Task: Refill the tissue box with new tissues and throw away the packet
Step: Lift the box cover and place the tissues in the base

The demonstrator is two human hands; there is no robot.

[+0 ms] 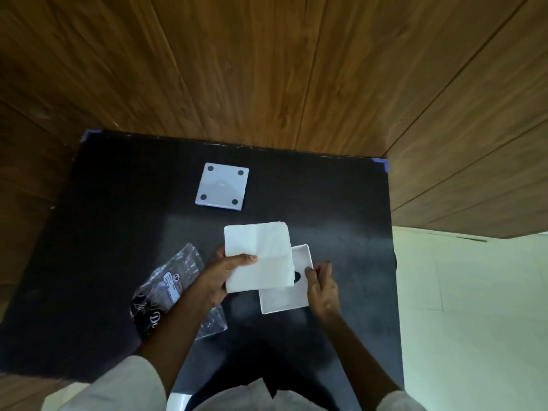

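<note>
Tissue box: the white tissue box point(284, 295) lies on the black table point(118, 232). It is the landmark for every place below. It looks turned over, with its dark oval hole point(297, 276) showing inside. It looks light, hard and smooth, so it may slide if pushed.

Right hand: the right hand point(323, 287) is at the right edge of the tissue box. Its fingertips point(310, 272) are curled and press on the box rim. It seems to keep the box from sliding.

Left hand: the left hand point(224, 277) is just left of the tissue box. It pinches the tissues, thumb on top and the other fingers under them.

Tissues: the stack of new tissues point(259, 256) hangs over the left and far part of the tissue box. It is soft, thin and very light. It can bend, flop or slip apart. My guess is that it is best held by two edges, kept flat, then pushed gently into the box.

Packet: the clear plastic packet point(175, 289) lies flat on the table, left of the tissue box and partly under the left arm. It looks empty, crinkly and slippery. A pinch on one corner should lift it. It is not thrown away yet.

Square plate: a white square plate point(222, 186) with four dark dots lies farther back than the tissue box, well apart from it. It may be the bottom cover of the box.
</note>
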